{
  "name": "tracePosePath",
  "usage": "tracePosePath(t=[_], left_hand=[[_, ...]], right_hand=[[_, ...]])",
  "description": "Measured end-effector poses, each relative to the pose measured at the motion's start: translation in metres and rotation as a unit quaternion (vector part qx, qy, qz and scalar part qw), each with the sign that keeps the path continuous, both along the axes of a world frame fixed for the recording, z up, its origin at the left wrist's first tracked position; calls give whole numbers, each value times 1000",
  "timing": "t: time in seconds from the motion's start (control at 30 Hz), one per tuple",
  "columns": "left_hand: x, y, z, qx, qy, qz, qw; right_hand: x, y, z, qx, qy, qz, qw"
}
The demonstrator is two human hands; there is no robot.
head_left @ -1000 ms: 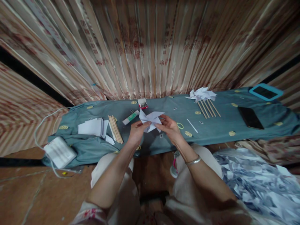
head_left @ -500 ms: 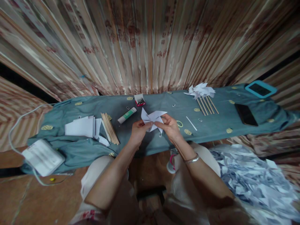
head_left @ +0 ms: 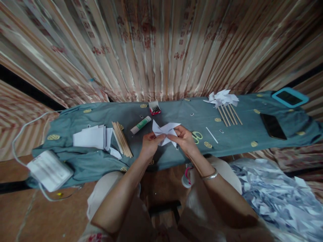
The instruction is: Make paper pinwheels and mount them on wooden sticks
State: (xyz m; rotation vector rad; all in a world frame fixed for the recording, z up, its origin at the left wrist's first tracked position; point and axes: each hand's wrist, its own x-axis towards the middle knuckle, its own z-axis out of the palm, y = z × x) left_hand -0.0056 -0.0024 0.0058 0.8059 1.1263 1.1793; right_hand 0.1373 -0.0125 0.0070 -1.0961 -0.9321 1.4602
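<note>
Left hand [head_left: 149,143] and right hand [head_left: 185,137] are both pinched on one white paper pinwheel [head_left: 166,129] in the head view, their tips pressed close to its centre and nearly meeting; it sits straight between them over the cloth-covered surface [head_left: 174,109], its folded blades spread with no marked long axis, so neither hand is clearly the nearer to it; the small red box [head_left: 155,113] lies beyond the pinwheel and a little to the left, closer to the left hand, its flap raised and small metal pins [head_left: 156,109] inside, too small to count.

Between that box and the left hand lies a glue stick [head_left: 140,125], slanting with its far end towards the box; further left are wooden sticks [head_left: 122,139] side by side, then stacked white paper [head_left: 89,137]; just beside the right hand are green scissors [head_left: 197,137], partly hidden; beyond them, finished pinwheels [head_left: 223,97] lie bunched together; low on the right is a heap of paper pieces [head_left: 277,195], and what holds it I cannot tell.
</note>
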Motion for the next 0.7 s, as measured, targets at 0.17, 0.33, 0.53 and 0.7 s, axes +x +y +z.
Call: tracePosePath(t=[0.17, 0.33, 0.53, 0.7], left_hand=[[-13, 12, 7, -5, -50, 59, 997], [-43, 32, 22, 18, -129, 165, 978], [-64, 36, 38, 50, -164, 208, 963], [-71, 35, 36, 53, -145, 195, 969]], right_hand=[[13, 8, 2, 19, -25, -68, 997], [20, 28, -3, 56, -94, -111, 988], [3, 88, -2, 190, -356, -31, 914], [-21, 152, 5, 252, -629, 66, 733]])
